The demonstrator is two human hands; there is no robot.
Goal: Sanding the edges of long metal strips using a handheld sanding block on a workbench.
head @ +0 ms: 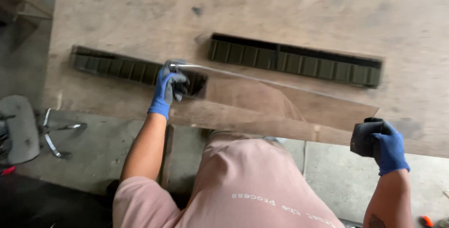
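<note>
Clear sheet (262, 99): large thin transparent pane held just above the table (304, 8), over its two dark slots
Handling: likely stiff yet brittle, slick, sharp-edged; best gripped at both short ends
Long axis: runs from upper left to lower right, lying nearly flat
Left hand (169, 87): gloved fingers pinching the sheet's far-left corner
Right hand (383, 144): gloved fingers clamped on the sheet's right end

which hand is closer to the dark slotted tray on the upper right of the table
Right. The right hand grips the clear sheet end just below the tray's right end; the left hand holds the sheet's other end, left of the tray.
</note>
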